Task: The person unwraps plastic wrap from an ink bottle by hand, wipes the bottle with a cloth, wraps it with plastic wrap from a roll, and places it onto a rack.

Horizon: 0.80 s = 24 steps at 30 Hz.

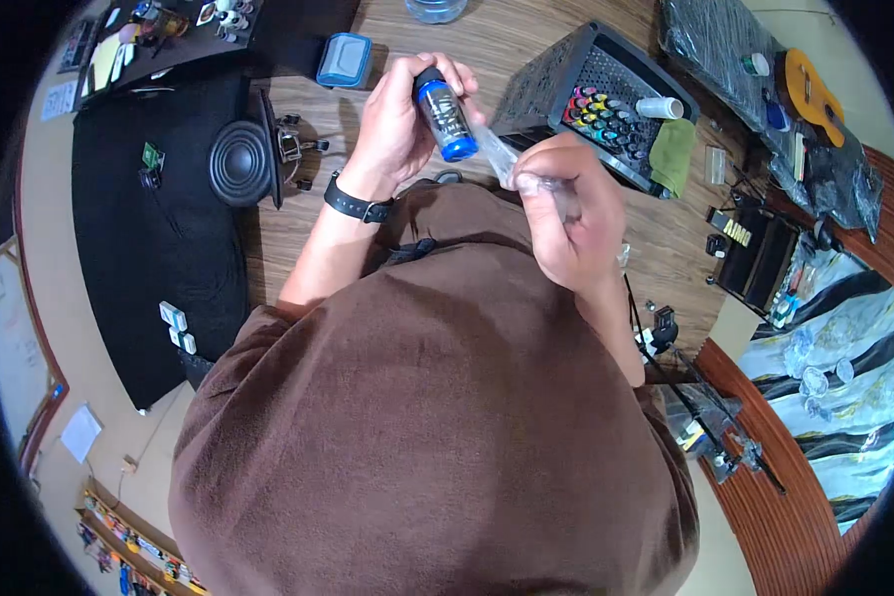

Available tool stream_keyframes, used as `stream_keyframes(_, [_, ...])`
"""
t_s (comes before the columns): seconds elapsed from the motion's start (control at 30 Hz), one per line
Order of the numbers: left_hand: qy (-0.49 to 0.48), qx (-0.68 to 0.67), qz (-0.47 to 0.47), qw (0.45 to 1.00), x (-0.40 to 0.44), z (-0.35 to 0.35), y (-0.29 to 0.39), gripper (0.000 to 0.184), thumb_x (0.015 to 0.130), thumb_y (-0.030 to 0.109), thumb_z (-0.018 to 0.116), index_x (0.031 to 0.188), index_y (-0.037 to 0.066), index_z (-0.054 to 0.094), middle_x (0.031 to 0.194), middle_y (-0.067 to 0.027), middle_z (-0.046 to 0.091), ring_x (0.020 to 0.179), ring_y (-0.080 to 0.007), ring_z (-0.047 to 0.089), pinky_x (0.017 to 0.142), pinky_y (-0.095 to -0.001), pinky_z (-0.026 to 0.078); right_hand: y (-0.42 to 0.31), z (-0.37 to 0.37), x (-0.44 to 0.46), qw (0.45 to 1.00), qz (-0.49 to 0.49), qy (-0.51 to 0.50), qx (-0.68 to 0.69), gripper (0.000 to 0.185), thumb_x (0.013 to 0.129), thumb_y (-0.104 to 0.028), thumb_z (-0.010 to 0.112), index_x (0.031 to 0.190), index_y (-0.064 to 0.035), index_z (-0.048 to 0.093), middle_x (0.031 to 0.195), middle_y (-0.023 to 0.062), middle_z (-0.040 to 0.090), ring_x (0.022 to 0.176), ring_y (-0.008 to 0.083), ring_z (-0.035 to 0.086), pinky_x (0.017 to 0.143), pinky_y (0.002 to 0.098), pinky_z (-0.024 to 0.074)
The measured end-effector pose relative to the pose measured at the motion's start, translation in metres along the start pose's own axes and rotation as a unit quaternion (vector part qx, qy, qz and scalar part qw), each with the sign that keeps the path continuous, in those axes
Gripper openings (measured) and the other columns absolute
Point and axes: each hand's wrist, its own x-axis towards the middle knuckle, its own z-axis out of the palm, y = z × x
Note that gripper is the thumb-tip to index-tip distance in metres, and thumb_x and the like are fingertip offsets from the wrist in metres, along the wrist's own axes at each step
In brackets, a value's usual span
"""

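**Bottle braced in one hand, clear film pinched in the other**

The blue bottle (447,119), its cap dark, was left of the dark basket (534,95), held aslant in the left hand (397,119). That hand's fingers were closed around its sides, leaving the lettered front uncovered. The right hand (574,214), just below the basket's near corner, had its fingers pinched on clear film (499,157) that stretched towards the bottle's lower end. The firm hold probably steadied the bottle against any tug on the film — a pinch suited so thin a material. Whether the film was fixed to the bottle could not be told.

The basket held many colored markers (606,121), grouped upright, likely so their ends could be picked out easily. A white cylinder (660,107) stood beside them in the basket, and a green cloth (672,157) hung over its right edge, perhaps to keep it handy. Left of the basket, beyond the bottle, were a blue case (345,60) and a round speaker (243,164). The basket's near corner crowded the right hand's space — the speaker stood well clear — while the brown shirt (427,397) hid the area below.
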Motion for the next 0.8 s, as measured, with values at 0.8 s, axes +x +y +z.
stream_keyframes(0.8, [0.067,0.288,0.209,0.932,0.009,-0.012,0.024,0.035,0.101,0.020,0.038,0.081,0.001,0.059,0.080,-0.0075,0.066,0.054,-0.0085,0.054,0.046,-0.0226,0.043,-0.012,0.009,0.028,0.994,-0.101,-0.016,-0.026,0.019,0.076,0.011,0.062,0.091,0.0003,0.059,0.085,0.0145,0.064,0.076,0.0265,0.064,0.071,0.0317,0.0518])
